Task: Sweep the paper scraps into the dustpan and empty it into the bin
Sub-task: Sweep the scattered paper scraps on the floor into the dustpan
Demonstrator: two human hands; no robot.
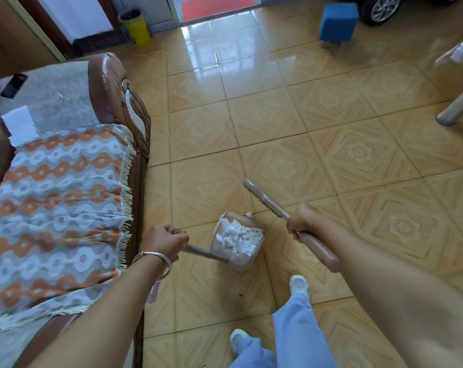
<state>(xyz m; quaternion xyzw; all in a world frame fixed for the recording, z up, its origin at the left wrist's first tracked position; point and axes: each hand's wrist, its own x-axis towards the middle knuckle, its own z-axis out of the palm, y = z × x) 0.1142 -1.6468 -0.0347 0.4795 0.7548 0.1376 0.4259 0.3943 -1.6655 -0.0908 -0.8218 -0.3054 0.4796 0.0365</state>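
Observation:
A beige dustpan (245, 260) hangs low over the tiled floor, tilted back and filled with white paper scraps (238, 239). My left hand (166, 241) is closed around the top of its long handle. My right hand (303, 220) grips a brown broom handle (265, 200) that runs from lower right to upper left; the broom's bristles are out of sight. One small scrap (249, 214) lies on the floor just beyond the dustpan. A yellow bin (137, 27) with a dark liner stands far off by the wall at the upper left.
A sofa (111, 83) with a patterned orange-and-white throw (58, 205) lines the left side. A blue stool (338, 21) stands at the far right, and a table leg (458, 104) at the right edge. My feet in white shoes (299, 284) are below the dustpan. Tiled floor (278, 115) stretches toward the bin.

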